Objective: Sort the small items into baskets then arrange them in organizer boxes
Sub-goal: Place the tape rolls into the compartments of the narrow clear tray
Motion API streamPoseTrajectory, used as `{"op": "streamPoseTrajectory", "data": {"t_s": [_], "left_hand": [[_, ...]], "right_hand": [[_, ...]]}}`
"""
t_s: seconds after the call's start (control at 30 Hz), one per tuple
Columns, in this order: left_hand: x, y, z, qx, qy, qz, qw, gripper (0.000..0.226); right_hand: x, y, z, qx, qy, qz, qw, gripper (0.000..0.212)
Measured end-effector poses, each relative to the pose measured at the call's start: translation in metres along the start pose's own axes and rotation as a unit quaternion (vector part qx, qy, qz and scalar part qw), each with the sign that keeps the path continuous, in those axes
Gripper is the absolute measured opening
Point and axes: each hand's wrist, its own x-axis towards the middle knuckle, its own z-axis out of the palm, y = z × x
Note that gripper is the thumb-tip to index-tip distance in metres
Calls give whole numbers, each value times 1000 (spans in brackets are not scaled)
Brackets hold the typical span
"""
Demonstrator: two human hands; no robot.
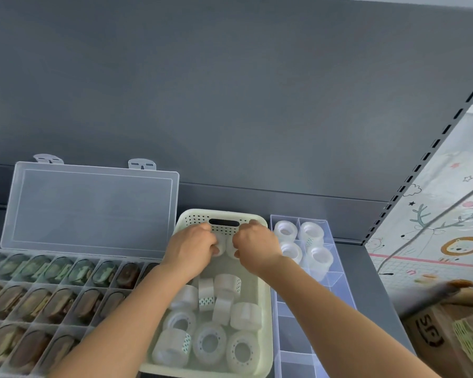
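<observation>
A pale green basket [224,214] stands in the middle of the shelf with several clear tape rolls [209,343] lying in its near half. My left hand [193,245] and my right hand [254,242] are both inside the far end of the basket, and each grips a clear tape roll. To the right stands a clear divided organizer box [336,285]; several tape rolls [310,233] sit in its far compartments, while the near compartments hold nothing.
A large clear organizer [0,259] at the left has its lid [90,208] open against the grey back wall; its compartments hold brown and green items [60,301]. A cardboard box [443,334] stands at the lower right. A patterned play mat [434,241] covers the floor beyond the shelf edge.
</observation>
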Motion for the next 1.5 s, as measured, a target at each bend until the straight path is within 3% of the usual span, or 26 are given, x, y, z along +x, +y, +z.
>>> {"op": "streamPoseTrajectory", "data": {"t_s": [0.3, 0.5, 0.7, 0.9, 1.5], "left_hand": [[-7, 29, -41, -158, 164, 5, 974, 13], [-20, 71, -53, -183, 177, 76, 964, 11], [-25, 102, -50, -110, 55, 130, 984, 20], [-26, 120, -41, -71, -46, 185, 979, 15], [-11, 137, 0, 48, -86, 251, 963, 18]], "right_hand": [[-38, 22, -15, 153, 172, 81, 970, 18], [-85, 50, -35, 186, 215, 112, 952, 14], [-127, 79, -41, 196, 134, 133, 962, 14], [-151, 95, -41, 207, 49, 145, 966, 14], [-138, 98, -31, 93, -89, 146, 981, 17]]}}
